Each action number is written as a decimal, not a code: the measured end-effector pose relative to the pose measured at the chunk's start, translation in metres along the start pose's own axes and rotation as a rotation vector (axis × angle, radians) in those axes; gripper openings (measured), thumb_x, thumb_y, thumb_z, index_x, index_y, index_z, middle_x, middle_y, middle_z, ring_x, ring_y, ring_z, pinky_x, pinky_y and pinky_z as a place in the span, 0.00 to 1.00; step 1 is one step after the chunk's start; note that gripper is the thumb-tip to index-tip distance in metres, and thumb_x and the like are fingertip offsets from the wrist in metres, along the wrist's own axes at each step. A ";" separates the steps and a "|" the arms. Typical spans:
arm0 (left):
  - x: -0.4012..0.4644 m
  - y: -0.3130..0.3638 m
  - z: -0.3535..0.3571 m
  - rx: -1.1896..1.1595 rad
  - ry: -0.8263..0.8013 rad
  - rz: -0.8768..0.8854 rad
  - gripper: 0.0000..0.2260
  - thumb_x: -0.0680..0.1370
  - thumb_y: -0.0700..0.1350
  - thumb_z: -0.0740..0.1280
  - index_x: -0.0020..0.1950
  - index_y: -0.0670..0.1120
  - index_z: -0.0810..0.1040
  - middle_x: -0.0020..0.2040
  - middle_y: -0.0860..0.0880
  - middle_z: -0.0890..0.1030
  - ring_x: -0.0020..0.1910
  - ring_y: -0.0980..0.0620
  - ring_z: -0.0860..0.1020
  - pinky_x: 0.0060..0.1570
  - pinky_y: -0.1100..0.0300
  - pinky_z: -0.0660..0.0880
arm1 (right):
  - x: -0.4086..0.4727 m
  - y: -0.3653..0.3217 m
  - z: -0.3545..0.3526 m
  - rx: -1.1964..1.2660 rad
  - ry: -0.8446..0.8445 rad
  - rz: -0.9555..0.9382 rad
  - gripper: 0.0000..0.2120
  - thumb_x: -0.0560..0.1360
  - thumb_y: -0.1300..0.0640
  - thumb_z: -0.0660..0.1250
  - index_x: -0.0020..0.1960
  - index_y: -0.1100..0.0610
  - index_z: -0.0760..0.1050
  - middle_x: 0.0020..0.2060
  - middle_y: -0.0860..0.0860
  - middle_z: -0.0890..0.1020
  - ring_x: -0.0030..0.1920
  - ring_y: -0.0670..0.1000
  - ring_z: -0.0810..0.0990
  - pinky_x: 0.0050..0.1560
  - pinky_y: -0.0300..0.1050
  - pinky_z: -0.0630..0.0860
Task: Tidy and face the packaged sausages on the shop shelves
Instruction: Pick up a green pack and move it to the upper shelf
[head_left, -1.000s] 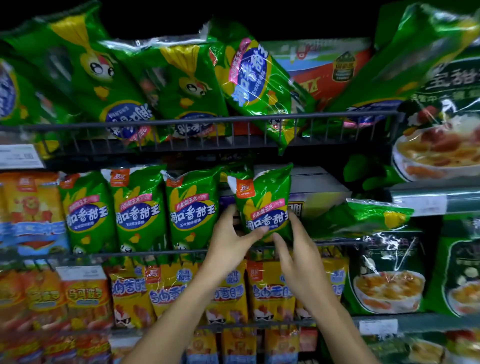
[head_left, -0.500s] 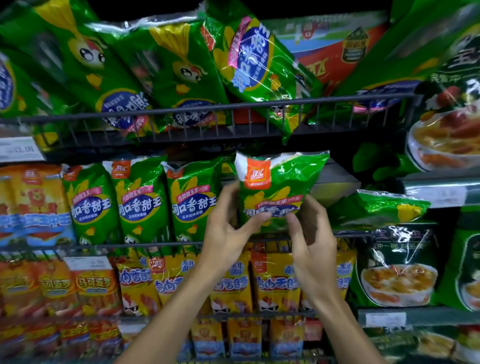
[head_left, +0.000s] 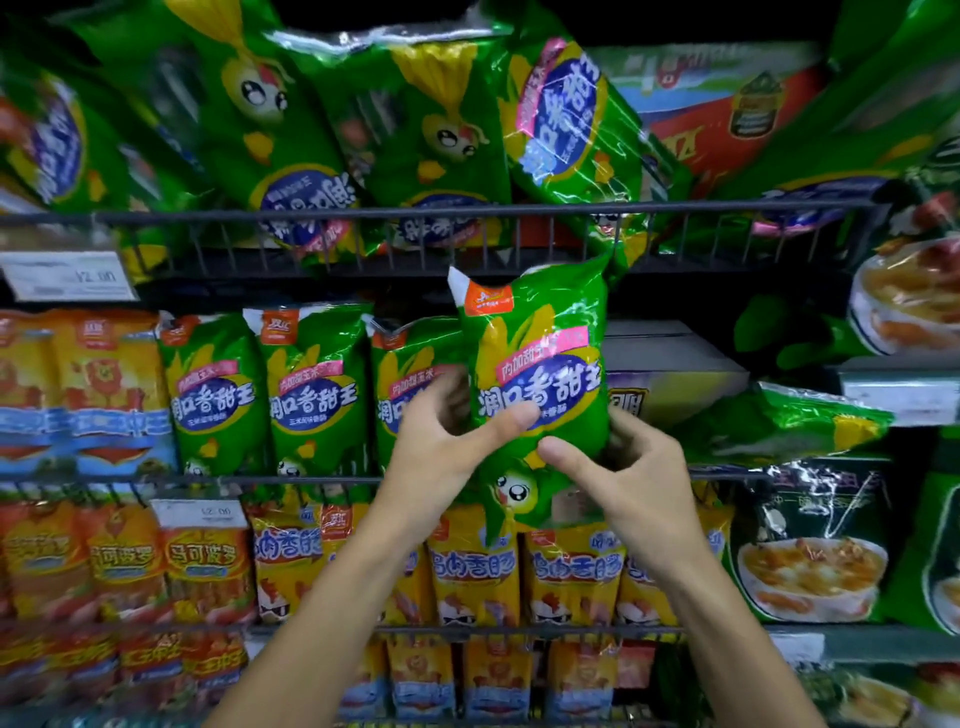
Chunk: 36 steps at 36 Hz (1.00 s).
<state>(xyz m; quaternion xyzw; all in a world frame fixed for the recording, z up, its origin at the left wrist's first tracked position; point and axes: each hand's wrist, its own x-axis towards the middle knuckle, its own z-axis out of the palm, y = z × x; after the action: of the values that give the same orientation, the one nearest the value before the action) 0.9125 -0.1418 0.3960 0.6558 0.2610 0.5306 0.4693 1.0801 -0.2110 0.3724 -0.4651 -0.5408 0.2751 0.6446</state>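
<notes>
Nearest, two bare forearms rise from the bottom edge toward the shelves; the left hand (head_left: 447, 441) grips the green sausage pack (head_left: 535, 374) on its left side, thumb pressed across the front below the blue label and the fingers curled behind; the right hand (head_left: 634, 467) holds the same pack from the lower right, thumb lying on the front near the cartoon corn face and the fingers wrapped round the back edge. The pack stands upright, front facing out, held in front of the middle shelf rail (head_left: 156, 478) at the right end of a row; its bottom hangs below that rail and its top reaches almost to the upper shelf rail (head_left: 363, 213).

Just left of it, on the middle shelf, three matching green packs (head_left: 311, 389) stand upright side by side, the nearest of them partly hidden by the left hand; further left stand orange packs (head_left: 78, 389). Right of the held pack a green pack lying flat (head_left: 779, 421) rests on the shelf, with a pale cardboard box (head_left: 675, 364) behind. Below, yellow sausage packs (head_left: 472, 571) line the lower shelf. Farther up, large green packs (head_left: 291, 130) lean at angles on the top shelf; a price tag (head_left: 67, 275) hangs at the far left.
</notes>
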 end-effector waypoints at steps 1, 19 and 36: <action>-0.001 0.001 -0.002 0.008 -0.039 -0.032 0.19 0.72 0.49 0.79 0.62 0.50 0.80 0.56 0.54 0.86 0.57 0.55 0.84 0.59 0.56 0.80 | 0.000 0.002 0.001 -0.002 0.012 0.018 0.19 0.69 0.54 0.78 0.58 0.56 0.82 0.46 0.49 0.88 0.44 0.54 0.88 0.41 0.47 0.85; -0.012 -0.005 -0.017 0.074 -0.077 0.035 0.17 0.74 0.47 0.75 0.62 0.46 0.81 0.56 0.50 0.87 0.57 0.50 0.85 0.56 0.51 0.82 | -0.005 -0.001 0.012 0.023 -0.149 0.075 0.22 0.70 0.55 0.76 0.63 0.53 0.78 0.53 0.47 0.87 0.53 0.49 0.86 0.52 0.42 0.83; -0.007 -0.068 -0.048 0.773 -0.015 0.517 0.20 0.85 0.45 0.61 0.77 0.45 0.70 0.81 0.52 0.64 0.82 0.50 0.56 0.81 0.54 0.52 | 0.021 0.023 0.012 0.071 0.098 0.031 0.24 0.73 0.61 0.75 0.66 0.50 0.73 0.56 0.47 0.86 0.53 0.46 0.86 0.43 0.42 0.84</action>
<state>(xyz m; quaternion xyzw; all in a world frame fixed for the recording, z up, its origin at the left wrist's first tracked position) 0.8754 -0.1024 0.3320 0.8301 0.2642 0.4890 0.0448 1.0774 -0.1801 0.3605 -0.4632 -0.4912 0.2809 0.6822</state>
